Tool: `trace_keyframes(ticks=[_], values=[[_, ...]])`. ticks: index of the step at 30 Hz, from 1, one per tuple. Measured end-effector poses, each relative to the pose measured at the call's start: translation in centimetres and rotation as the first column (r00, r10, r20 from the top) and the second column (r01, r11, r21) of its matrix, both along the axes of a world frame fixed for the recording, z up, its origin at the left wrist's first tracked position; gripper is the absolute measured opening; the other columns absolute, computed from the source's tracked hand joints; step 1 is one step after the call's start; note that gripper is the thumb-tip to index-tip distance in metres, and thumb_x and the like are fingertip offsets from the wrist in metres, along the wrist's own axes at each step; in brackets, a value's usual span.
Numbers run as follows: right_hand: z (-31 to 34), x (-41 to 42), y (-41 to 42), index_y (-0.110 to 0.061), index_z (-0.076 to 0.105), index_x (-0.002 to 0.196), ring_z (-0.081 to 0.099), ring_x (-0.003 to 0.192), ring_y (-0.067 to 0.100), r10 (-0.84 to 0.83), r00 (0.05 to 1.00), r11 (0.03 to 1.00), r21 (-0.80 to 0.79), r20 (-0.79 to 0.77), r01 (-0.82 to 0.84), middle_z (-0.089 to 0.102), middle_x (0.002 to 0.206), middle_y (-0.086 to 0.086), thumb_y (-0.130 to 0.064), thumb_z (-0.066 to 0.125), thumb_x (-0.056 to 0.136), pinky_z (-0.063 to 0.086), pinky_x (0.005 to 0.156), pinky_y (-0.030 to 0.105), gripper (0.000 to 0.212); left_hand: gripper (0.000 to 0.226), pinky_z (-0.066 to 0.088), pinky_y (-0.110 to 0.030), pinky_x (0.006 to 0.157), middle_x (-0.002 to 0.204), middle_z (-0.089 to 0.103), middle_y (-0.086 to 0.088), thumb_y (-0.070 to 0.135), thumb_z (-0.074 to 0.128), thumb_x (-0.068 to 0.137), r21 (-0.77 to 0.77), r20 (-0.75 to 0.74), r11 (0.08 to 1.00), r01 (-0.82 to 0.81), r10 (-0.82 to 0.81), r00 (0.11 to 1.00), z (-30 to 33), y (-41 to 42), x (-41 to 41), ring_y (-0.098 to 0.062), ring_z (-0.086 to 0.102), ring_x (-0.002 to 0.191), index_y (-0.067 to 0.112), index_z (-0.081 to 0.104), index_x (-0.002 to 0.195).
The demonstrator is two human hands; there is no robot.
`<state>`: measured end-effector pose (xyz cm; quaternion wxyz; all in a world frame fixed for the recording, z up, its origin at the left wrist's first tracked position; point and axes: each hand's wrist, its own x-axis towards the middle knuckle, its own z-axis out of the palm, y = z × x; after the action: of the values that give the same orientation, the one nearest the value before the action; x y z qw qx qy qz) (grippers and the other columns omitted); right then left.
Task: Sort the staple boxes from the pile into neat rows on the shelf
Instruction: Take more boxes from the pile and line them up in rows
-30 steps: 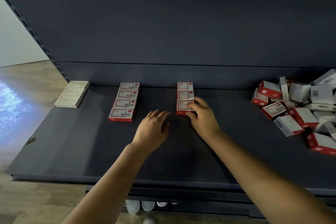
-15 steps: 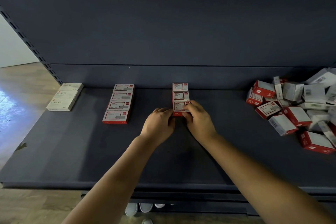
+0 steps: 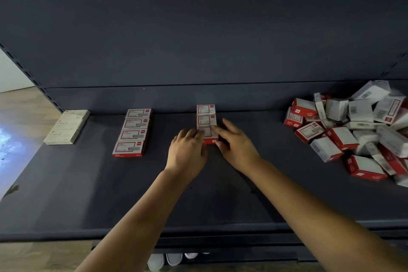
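Dark blue-grey back panel (image 3: 198, 28) fills view from 10 to 2 o'clock. Slotted upright (image 3: 26, 73) runs diagonally at 9 o'clock. Pale wall (image 3: 11, 73) beyond it. Wood-look floor (image 3: 24, 104) at 9 o'clock carries bright bluish light patch (image 3: 6, 143). Floor strip shows again at 7 o'clock. Overall lighting dim.

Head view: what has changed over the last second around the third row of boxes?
The left hand moved in to the front box of the third row, joining the right hand; both now press its sides. The other rows and the pile are unchanged.
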<state>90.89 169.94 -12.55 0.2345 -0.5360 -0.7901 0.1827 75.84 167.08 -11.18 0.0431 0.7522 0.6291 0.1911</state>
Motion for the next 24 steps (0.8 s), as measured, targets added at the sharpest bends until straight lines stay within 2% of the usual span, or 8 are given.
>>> trace_keyframes(ticks=[2, 3, 8, 13, 19, 24], values=[[0.4, 1.4, -1.1, -0.02, 0.034, 0.143, 0.025, 0.139, 0.022, -0.003, 1.0, 1.0, 0.019, 0.031, 0.003, 0.022, 0.154, 0.005, -0.014, 0.053, 0.093, 0.024, 0.109, 0.026, 0.053, 0.032, 0.049, -0.04, 0.076, 0.108, 0.066, -0.011, 0.014, 0.051, 0.082, 0.048, -0.004, 0.998, 0.048, -0.048, 0.999, 0.3, -0.2, 1.4, -0.034, 0.06, 0.098, 0.005, 0.065, 0.109], [0.5, 2.2, -1.7, -0.019, 0.035, 0.143, 0.026, 0.139, 0.022, -0.009, 0.999, 0.999, 0.037, 0.033, 0.008, 0.023, 0.153, 0.005, -0.013, 0.053, 0.093, 0.024, 0.109, 0.026, 0.053, 0.033, 0.051, -0.04, 0.073, 0.104, 0.068, -0.01, 0.016, 0.05, 0.078, 0.061, -0.005, 0.996, 0.067, -0.067, 0.998, 0.4, -0.3, 2.1, -0.034, 0.062, 0.094, 0.005, 0.067, 0.105], [0.4, 6.5, -4.1, -0.007, 0.055, 0.128, 0.047, 0.124, 0.035, -0.053, 0.999, 0.99, 0.127, -0.008, 0.054, 0.044, 0.14, 0.016, -0.004, 0.063, 0.084, 0.034, 0.096, 0.029, 0.045, 0.04, 0.053, -0.036, 0.066, 0.096, 0.068, -0.006, 0.024, 0.039, 0.079, 0.074, -0.018, 0.979, 0.191, -0.19, 0.982, 0.9, -1.5, 6.1, -0.029, 0.065, 0.088, 0.007, 0.069, 0.1], [-0.1, 11.2, -5.9, -0.008, 0.056, 0.127, 0.045, 0.126, 0.031, -0.107, 0.994, 0.989, 0.095, -0.026, 0.109, 0.047, 0.137, 0.013, -0.006, 0.06, 0.087, 0.028, 0.099, 0.025, 0.041, 0.039, 0.054, -0.035, 0.069, 0.093, 0.069, -0.005, 0.024, 0.038, 0.079, 0.073, 0.011, 0.962, 0.262, -0.263, 0.965, 0.9, -2.5, 10.5, -0.027, 0.066, 0.085, 0.008, 0.069, 0.096], [-0.6, 16.6, -7.6, -0.001, 0.065, 0.112, 0.061, 0.104, 0.037, -0.083, 0.996, 0.982, 0.168, -0.036, 0.088, 0.063, 0.114, 0.018, 0.0, 0.064, 0.076, 0.039, 0.091, 0.033, 0.036, 0.039, 0.055, -0.036, 0.072, 0.095, 0.069, -0.004, 0.025, 0.038, 0.08, 0.038, 0.029, 0.954, 0.296, -0.298, 0.954, 0.3, -3.5, 15.7, -0.026, 0.066, 0.088, 0.009, 0.07, 0.096], [-0.7, 20.5, -7.2, -0.003, 0.063, 0.116, 0.057, 0.11, 0.03, -0.098, 0.993, 0.984, 0.14, -0.071, 0.107, 0.061, 0.118, 0.013, -0.004, 0.059, 0.082, 0.046, 0.093, 0.035, 0.034, 0.038, 0.055, -0.036, 0.071, 0.092, 0.069, -0.004, 0.025, 0.038, 0.079, 0.027, 0.035, 0.955, 0.297, -0.298, 0.954, 0.0, -3.8, 19.7, -0.026, 0.066, 0.085, 0.009, 0.07, 0.093]])
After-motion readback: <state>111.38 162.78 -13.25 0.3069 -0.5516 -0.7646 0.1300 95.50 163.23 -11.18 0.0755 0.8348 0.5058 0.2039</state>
